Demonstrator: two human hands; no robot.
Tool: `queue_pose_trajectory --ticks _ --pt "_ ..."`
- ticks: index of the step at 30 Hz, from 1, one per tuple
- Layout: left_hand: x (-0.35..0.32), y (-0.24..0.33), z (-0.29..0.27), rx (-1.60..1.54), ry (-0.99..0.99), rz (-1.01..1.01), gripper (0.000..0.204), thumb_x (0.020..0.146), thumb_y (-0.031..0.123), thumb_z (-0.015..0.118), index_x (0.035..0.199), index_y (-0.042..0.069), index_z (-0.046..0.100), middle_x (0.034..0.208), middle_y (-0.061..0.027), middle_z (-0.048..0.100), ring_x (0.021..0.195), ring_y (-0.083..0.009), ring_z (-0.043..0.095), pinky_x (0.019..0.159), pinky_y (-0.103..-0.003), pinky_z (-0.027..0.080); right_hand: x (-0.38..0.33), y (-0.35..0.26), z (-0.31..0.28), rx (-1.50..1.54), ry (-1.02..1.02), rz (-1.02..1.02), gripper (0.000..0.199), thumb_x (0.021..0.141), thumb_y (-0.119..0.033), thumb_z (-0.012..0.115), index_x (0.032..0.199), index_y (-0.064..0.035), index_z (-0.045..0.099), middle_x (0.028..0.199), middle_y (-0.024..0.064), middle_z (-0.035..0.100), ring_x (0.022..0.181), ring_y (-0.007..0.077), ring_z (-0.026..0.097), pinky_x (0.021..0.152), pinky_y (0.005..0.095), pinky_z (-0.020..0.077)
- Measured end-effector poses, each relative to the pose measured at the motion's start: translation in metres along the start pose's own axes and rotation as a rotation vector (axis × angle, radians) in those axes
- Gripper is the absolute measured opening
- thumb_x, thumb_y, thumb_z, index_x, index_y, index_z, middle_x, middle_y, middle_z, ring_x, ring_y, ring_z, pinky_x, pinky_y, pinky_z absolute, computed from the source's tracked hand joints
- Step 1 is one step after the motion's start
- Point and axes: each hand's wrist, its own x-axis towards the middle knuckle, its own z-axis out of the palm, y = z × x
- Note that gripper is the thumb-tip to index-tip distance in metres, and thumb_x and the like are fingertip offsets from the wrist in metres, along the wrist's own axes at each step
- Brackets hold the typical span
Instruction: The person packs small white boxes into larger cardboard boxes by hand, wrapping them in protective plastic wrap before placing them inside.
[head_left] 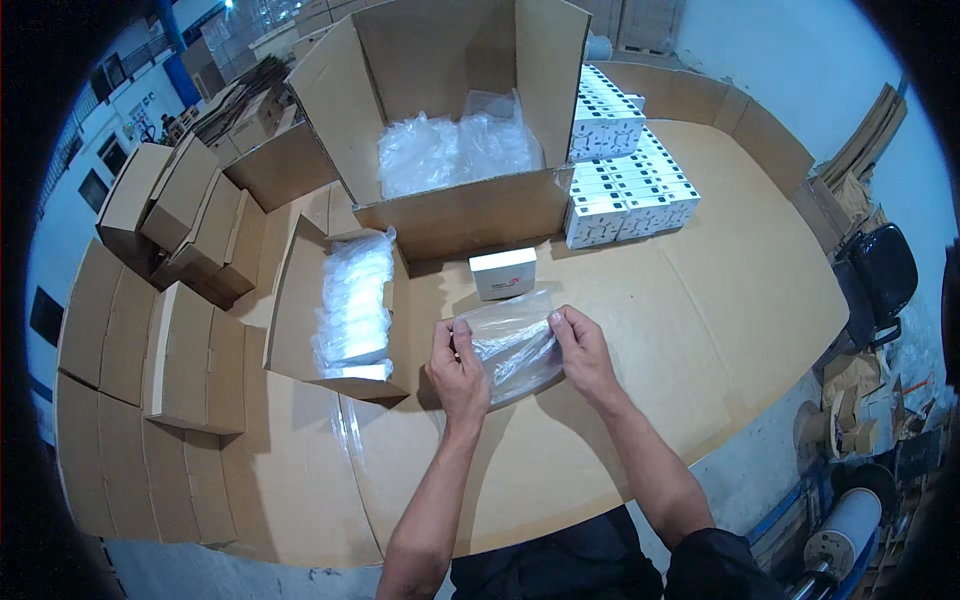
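Observation:
A clear plastic bag [516,345] is stretched between my two hands above the table. My left hand [460,375] pinches its left edge, and my right hand [583,352] grips its upper right side with the thumb on top. Just beyond the bag stands a small white box [503,275] with a red mark on its front. To the left of my left hand, an open cardboard carton [288,318] holds a row of white boxes wrapped in clear plastic [356,300].
A large open carton [460,222] at the back holds loose clear bags [455,150]. Stacked white boxes [630,190] stand to its right. Brown cartons [180,360] line the left side. A black chair [880,285] is beyond the right edge of the cardboard-covered table [720,300].

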Motion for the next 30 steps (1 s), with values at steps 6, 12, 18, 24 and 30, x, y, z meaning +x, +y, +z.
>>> queue_pose_trajectory --ticks 6,12,18,24,30 --pt "-0.008 -0.002 0.002 -0.004 -0.055 -0.001 0.026 0.107 0.024 0.051 0.100 0.001 0.060 0.074 -0.0100 0.061 0.066 -0.0177 0.058 0.063 -0.035 0.048 0.002 -0.010 0.011 0.021 0.166 -0.018 0.026 0.105 -0.023 0.059 0.090 -0.0017 0.064 0.072 -0.0005 0.060 0.068 0.0072 0.053 0.059 0.0271 0.0442" --pt "-0.011 0.004 0.009 -0.167 -0.104 -0.081 0.027 0.108 0.024 0.052 0.100 0.001 0.062 0.076 -0.0053 0.062 0.071 -0.0120 0.057 0.065 -0.030 0.048 -0.006 -0.014 0.019 -0.218 0.271 -0.112 0.027 0.105 -0.022 0.056 0.092 -0.0001 0.063 0.066 0.0044 0.058 0.060 0.0096 0.051 0.057 0.0295 0.0441" --pt "-0.007 -0.003 0.007 -0.219 -0.096 -0.184 0.027 0.108 0.024 0.053 0.099 0.000 0.063 0.082 -0.0026 0.061 0.075 -0.0086 0.055 0.068 -0.026 0.047 -0.013 -0.022 0.033 -0.269 0.301 -0.180 0.026 0.107 -0.020 0.051 0.093 -0.0003 0.060 0.066 0.0114 0.055 0.060 0.0138 0.052 0.056 0.0343 0.0437" --pt "-0.010 0.016 0.008 -0.291 -0.068 -0.298 0.029 0.108 0.025 0.053 0.096 0.000 0.063 0.079 -0.0001 0.060 0.068 -0.0089 0.052 0.063 -0.027 0.046 -0.009 -0.012 0.031 -0.276 0.396 -0.187 0.028 0.109 -0.023 0.047 0.092 -0.0015 0.056 0.066 0.0114 0.052 0.059 0.0183 0.051 0.055 0.0363 0.0415" --pt "-0.024 -0.003 0.006 -0.078 -0.246 -0.131 0.029 0.107 0.022 0.051 0.089 0.000 0.054 0.070 -0.0136 0.058 0.063 -0.0192 0.062 0.060 -0.040 0.048 -0.003 -0.010 0.027 -0.320 0.432 -0.211 0.026 0.109 -0.022 0.046 0.093 -0.0024 0.053 0.064 0.0207 0.052 0.053 0.0320 0.054 0.052 0.0431 0.0414"
